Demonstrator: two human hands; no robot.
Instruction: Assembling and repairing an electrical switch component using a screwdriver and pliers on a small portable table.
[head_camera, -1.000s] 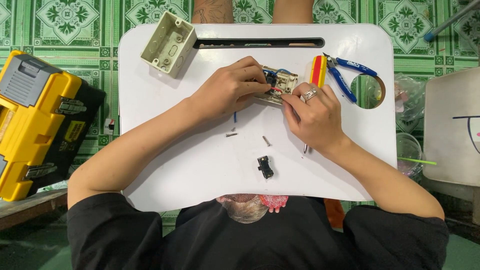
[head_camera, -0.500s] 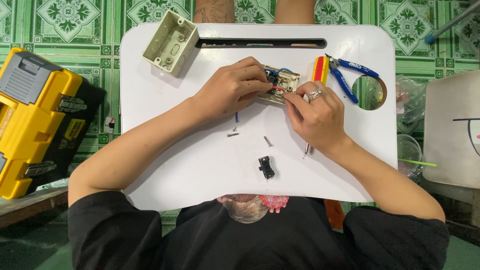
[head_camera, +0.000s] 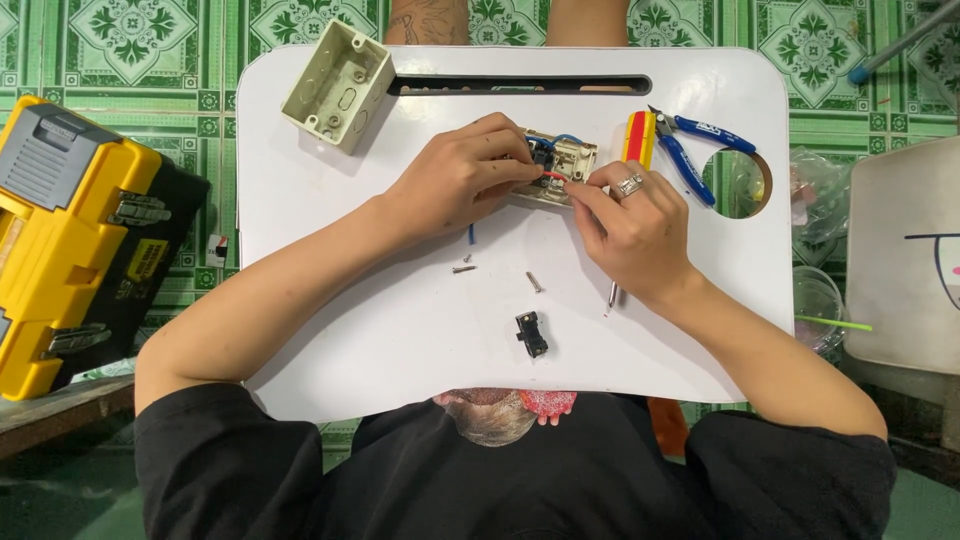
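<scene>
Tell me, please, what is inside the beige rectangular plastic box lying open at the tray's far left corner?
The beige rectangular plastic box on the white tray shows only bare walls, oval knockouts and screw posts; nothing loose lies in it.

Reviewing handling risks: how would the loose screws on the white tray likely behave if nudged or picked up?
The screws look small and slim, so probably light and fiddly to pinch. Lying flat on the smooth white tray, they would likely roll or skid when pushed. They lie close to the left hand, so a brush could scatter them.

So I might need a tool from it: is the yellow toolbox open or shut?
Shut. The yellow toolbox lies on the floor left of the white tray table with its lid down and metal latches flat.
</scene>
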